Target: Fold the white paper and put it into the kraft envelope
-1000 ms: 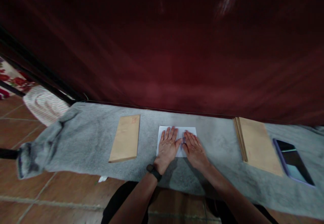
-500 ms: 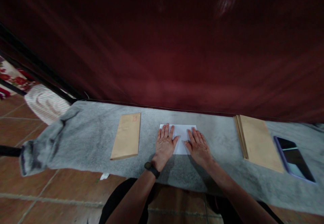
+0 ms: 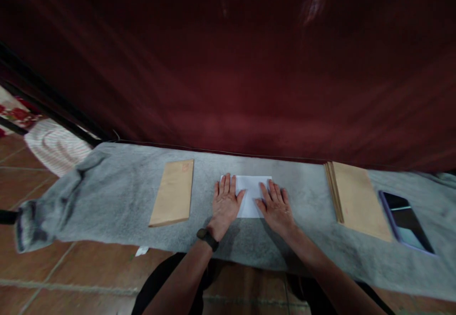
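A white sheet of paper [image 3: 250, 192] lies flat on the grey cloth in front of me, its two side edges partly covered by my hands. My left hand [image 3: 225, 204] rests palm down on the sheet's left end, fingers stretched away from me and thumb out to the right; a dark watch is on that wrist. On the right end, my right hand [image 3: 277, 209] also lies flat with its fingers spread. Bare paper shows between the two thumbs. Neither hand grips anything.
A brown envelope [image 3: 173, 192] with a red stamp mark lies to the left. Several brown envelopes [image 3: 359, 201] are stacked on the right, beside a phone [image 3: 406, 222]. Grey cloth [image 3: 117, 191] covers the surface; a dark red curtain [image 3: 228, 77] hangs behind it.
The whole view has shifted slightly, so things appear further left. My left hand has slid a little outward from the right hand, showing more of the paper between them.
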Action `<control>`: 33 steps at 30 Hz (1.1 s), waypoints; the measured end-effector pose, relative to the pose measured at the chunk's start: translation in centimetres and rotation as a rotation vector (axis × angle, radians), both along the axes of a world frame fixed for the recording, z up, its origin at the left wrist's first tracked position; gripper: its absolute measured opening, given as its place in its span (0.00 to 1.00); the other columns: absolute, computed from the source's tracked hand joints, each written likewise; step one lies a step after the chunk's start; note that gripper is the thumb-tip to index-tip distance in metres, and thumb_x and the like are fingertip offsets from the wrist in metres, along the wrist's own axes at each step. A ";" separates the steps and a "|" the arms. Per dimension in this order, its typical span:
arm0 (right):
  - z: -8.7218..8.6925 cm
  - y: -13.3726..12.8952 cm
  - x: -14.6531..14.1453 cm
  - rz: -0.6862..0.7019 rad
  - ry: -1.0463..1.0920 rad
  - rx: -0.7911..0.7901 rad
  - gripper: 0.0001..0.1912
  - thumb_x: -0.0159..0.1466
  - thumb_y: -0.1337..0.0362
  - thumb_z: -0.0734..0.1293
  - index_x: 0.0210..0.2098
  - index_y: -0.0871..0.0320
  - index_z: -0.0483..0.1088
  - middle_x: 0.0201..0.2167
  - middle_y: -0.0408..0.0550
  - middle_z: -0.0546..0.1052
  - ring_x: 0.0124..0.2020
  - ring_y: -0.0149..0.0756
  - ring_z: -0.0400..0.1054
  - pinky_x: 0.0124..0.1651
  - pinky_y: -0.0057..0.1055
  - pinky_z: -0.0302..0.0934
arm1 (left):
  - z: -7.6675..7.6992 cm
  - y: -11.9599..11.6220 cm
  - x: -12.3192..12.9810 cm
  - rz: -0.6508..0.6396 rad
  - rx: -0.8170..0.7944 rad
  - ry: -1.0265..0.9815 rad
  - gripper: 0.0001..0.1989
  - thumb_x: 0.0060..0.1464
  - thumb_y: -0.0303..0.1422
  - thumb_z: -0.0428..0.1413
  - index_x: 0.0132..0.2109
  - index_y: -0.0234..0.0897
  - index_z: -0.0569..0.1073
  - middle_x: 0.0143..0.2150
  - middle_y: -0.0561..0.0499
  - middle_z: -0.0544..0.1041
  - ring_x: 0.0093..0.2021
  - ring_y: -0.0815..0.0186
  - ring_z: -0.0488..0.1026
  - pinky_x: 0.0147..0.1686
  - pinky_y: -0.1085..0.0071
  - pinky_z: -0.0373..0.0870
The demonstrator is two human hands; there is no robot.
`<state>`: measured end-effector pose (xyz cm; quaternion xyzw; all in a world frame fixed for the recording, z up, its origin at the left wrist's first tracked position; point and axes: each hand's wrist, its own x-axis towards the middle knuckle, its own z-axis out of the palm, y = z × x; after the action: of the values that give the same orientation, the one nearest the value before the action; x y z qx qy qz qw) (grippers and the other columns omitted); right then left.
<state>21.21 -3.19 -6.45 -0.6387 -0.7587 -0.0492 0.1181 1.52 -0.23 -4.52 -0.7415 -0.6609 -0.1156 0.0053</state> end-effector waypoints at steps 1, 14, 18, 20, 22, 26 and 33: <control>0.1 0.0 -0.1 -0.003 -0.001 -0.004 0.31 0.75 0.53 0.60 0.73 0.58 0.58 0.75 0.64 0.55 0.72 0.57 0.56 0.72 0.57 0.44 | 0.1 0.0 0.1 0.006 0.016 0.030 0.33 0.71 0.47 0.43 0.73 0.29 0.61 0.75 0.36 0.59 0.76 0.48 0.53 0.73 0.46 0.49; 0.5 0.0 0.7 0.032 0.053 0.029 0.25 0.76 0.61 0.56 0.70 0.56 0.62 0.73 0.59 0.60 0.71 0.54 0.58 0.72 0.60 0.45 | 0.0 -1.4 3.1 -0.328 0.015 0.014 0.29 0.73 0.43 0.42 0.73 0.35 0.60 0.75 0.47 0.61 0.76 0.55 0.52 0.75 0.49 0.50; 1.1 0.7 0.7 0.046 0.111 0.027 0.24 0.75 0.63 0.56 0.67 0.60 0.67 0.71 0.58 0.65 0.72 0.54 0.57 0.73 0.59 0.43 | -0.3 -1.4 3.0 -0.334 0.034 0.012 0.29 0.72 0.43 0.43 0.74 0.35 0.59 0.75 0.46 0.59 0.77 0.54 0.50 0.74 0.48 0.50; 1.1 1.1 0.1 0.105 0.164 0.015 0.25 0.76 0.63 0.54 0.67 0.64 0.67 0.70 0.59 0.65 0.73 0.50 0.55 0.74 0.54 0.46 | -0.5 -1.3 3.1 -0.343 0.026 0.025 0.29 0.72 0.39 0.43 0.74 0.33 0.59 0.76 0.44 0.58 0.77 0.54 0.50 0.74 0.48 0.50; 1.0 1.2 -0.7 0.188 0.207 -0.007 0.27 0.77 0.62 0.51 0.68 0.65 0.64 0.71 0.58 0.65 0.73 0.45 0.55 0.74 0.49 0.48 | -0.6 -1.3 3.2 -0.358 0.010 0.044 0.28 0.71 0.34 0.41 0.73 0.30 0.58 0.76 0.42 0.58 0.77 0.54 0.50 0.74 0.48 0.50; 0.3 1.0 -1.5 0.240 0.204 -0.034 0.29 0.78 0.58 0.48 0.72 0.65 0.59 0.73 0.57 0.61 0.74 0.42 0.53 0.75 0.47 0.47 | -0.5 -1.1 2.9 -0.371 -0.001 0.055 0.28 0.70 0.30 0.39 0.73 0.26 0.59 0.75 0.39 0.59 0.77 0.57 0.51 0.74 0.51 0.50; 0.1 0.4 -0.8 0.217 0.081 -0.034 0.28 0.77 0.57 0.52 0.72 0.61 0.60 0.74 0.55 0.57 0.75 0.48 0.51 0.75 0.52 0.44 | -0.1 0.0 1.8 -0.288 -0.004 -0.003 0.28 0.71 0.33 0.39 0.73 0.30 0.60 0.75 0.42 0.61 0.76 0.59 0.53 0.74 0.54 0.52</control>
<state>20.44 -2.77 -6.37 -0.5563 -0.8187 0.0027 0.1424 3.33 -0.21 -4.61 -0.8285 -0.5479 -0.1152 -0.0139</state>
